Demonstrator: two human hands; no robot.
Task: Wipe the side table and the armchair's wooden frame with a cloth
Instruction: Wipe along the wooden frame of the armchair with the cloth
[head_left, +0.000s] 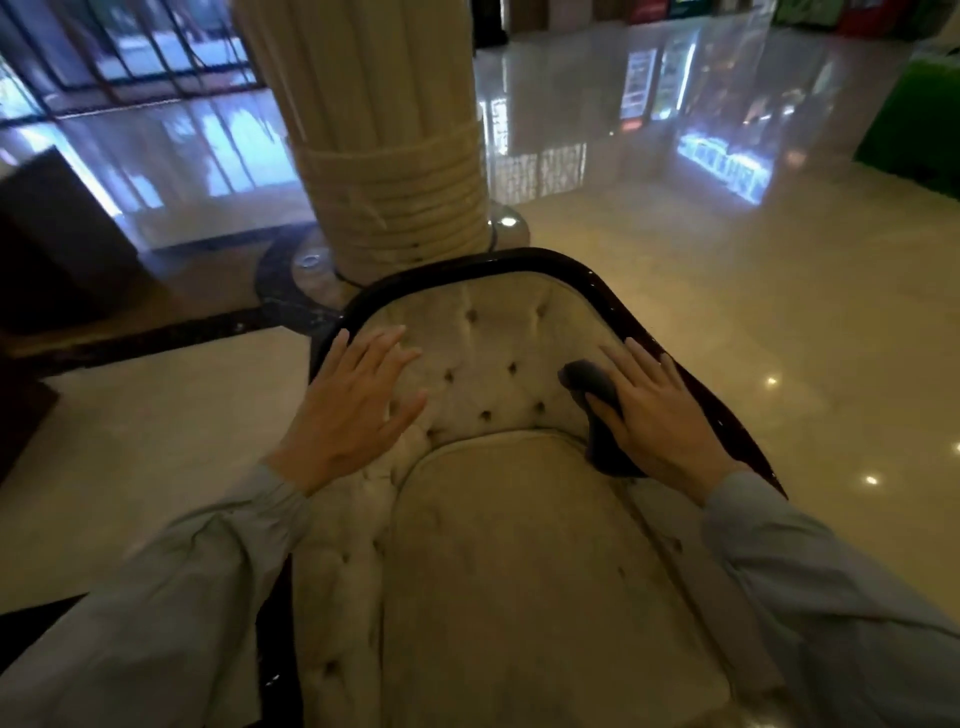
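A cream tufted armchair (493, 384) with a glossy dark wooden frame (488, 265) fills the middle of the head view. My right hand (657, 410) lies flat on a dark grey cloth (592, 389), pressing it against the chair's right arm by the frame. The cloth pokes out from under my fingers and palm. My left hand (353, 410) rests open, fingers spread, on the left side of the padded backrest beside the frame. No side table can be made out for certain.
A thick cream fluted column (384, 156) on a dark round base (296, 280) stands just behind the chair. Dark furniture (57, 244) sits at the left. Polished marble floor (779, 291) stretches right and behind, with a green object (914, 119) at far right.
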